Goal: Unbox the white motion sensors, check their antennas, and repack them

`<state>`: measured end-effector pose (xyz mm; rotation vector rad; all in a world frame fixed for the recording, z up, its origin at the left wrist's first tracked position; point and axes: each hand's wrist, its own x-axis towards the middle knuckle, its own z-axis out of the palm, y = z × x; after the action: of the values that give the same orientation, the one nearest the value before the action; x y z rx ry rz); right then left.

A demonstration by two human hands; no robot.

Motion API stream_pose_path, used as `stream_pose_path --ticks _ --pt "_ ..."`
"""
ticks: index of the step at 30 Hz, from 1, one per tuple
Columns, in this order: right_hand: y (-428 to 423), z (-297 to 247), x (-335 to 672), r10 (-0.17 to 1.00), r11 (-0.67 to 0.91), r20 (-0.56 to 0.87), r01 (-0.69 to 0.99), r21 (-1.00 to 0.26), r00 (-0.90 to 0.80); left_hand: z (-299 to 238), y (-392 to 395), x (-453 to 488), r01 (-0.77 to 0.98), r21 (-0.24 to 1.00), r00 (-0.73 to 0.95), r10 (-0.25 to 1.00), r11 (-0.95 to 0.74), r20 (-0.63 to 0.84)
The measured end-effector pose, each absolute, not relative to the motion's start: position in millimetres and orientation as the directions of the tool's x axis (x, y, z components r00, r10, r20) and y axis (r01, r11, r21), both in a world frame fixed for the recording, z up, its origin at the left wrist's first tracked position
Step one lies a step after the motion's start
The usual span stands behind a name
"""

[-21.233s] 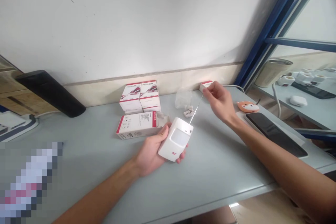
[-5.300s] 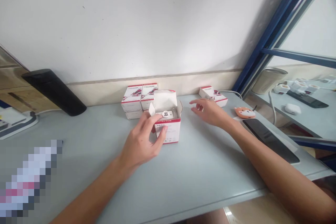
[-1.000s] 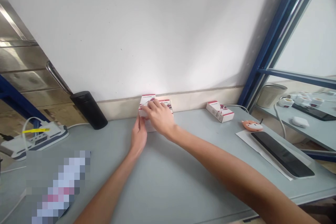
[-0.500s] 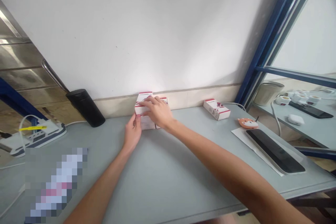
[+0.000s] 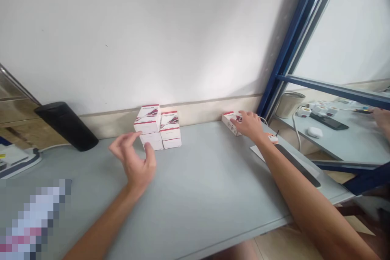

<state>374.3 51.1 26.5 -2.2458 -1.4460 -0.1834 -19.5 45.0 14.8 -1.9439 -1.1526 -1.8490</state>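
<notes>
My left hand (image 5: 134, 160) hovers in front of a stack of small white-and-red cardboard boxes, its thumb and fingers apart and holding nothing. The left column (image 5: 148, 120) of this stack stands higher than the right column (image 5: 171, 130), and both are close to the wall. Over on the right, my right hand (image 5: 250, 126) is around a single small white-and-red box (image 5: 229, 122) that lies on the table. Its thumb and fingers are on the box, and the hand hides the right part of it.
A black cylinder (image 5: 68, 126) leans at the left, near a white power strip (image 5: 21, 156). Right of the grey table (image 5: 195, 195) are a phone (image 5: 300, 166) on white paper and an orange figure (image 5: 272, 138). Behind the blue frame (image 5: 282, 48), another person's hand (image 5: 382, 120) holds a screwdriver.
Both hands have left the stack. My left hand has drawn back and opened. My right hand has moved right to the single box, and the view has shifted right.
</notes>
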Motion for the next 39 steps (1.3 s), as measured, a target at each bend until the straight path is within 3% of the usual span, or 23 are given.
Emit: stream_pose_path --ticks 4,6,8,10,12,14,17,21,23,25,29,31,35,39 --pt "51.5 22.5 373.1 0.868 -0.311 0.284 0.892 -0.328 0.407 12.3 25.7 7.4 0.616 0.129 0.144 0.272 -0.777 0.952" --pt "51.8 23.7 369.5 0.886 -0.285 0.254 0.889 -0.36 0.387 12.7 21.5 25.7 0.532 0.105 0.305 0.306 -0.84 0.902" --pt "51.2 25.0 366.5 0.901 -0.259 0.227 0.877 -0.405 0.37 15.3 21.4 47.9 0.433 0.236 0.446 0.435 -0.87 0.782" --pt "49.9 26.7 363.8 0.911 -0.239 0.2 0.856 -0.459 0.362 17.7 26.6 71.9 0.336 0.474 0.55 0.578 -0.814 0.603" --pt "48.7 29.2 360.2 0.913 -0.222 0.188 0.827 -0.517 0.362 17.5 37.3 94.2 0.277 0.7 0.55 0.706 -0.658 0.446" --pt "48.0 32.5 354.3 0.917 -0.173 0.19 0.778 -0.604 0.351 14.6 51.3 111.2 0.221 0.908 0.469 0.855 -0.356 0.221" --pt "46.6 35.9 338.8 0.939 -0.024 0.211 0.665 -0.747 0.271 10.3 68.1 123.5 0.183 0.957 0.459 0.88 -0.224 0.119" --pt "39.0 34.0 308.0 0.955 0.286 0.298 0.298 -0.91 -0.006 16.0 67.8 122.5 -0.027 0.977 0.488 0.85 -0.211 0.198" --pt "31.3 32.9 292.5 0.923 0.382 0.369 0.169 -0.908 -0.105 21.5 61.0 117.7 -0.092 0.958 0.421 0.862 -0.27 0.283" --pt "22.0 33.8 279.7 0.88 0.474 0.46 0.169 -0.864 -0.113 24.7 53.2 109.8 -0.05 0.919 0.356 0.852 -0.392 0.383" --pt "4.6 38.9 262.4 0.718 0.658 0.685 0.437 -0.613 -0.122 17.1 37.3 85.0 0.205 0.795 0.244 0.816 -0.571 0.524" --pt "-1.2 39.8 254.8 0.675 0.684 0.717 0.514 -0.518 -0.176 9.3 30.9 71.3 0.332 0.705 0.22 0.778 -0.627 0.588" --pt "-6.2 34.4 240.2 0.669 0.681 0.733 0.494 -0.54 -0.122 -1.2 31.2 52.5 0.481 0.448 0.246 0.606 -0.754 0.756" --pt "-3.6 27.3 237.1 0.689 0.652 0.721 0.378 -0.658 0.066 -6.1 41.0 47.4 0.451 0.275 0.362 0.455 -0.849 0.814"
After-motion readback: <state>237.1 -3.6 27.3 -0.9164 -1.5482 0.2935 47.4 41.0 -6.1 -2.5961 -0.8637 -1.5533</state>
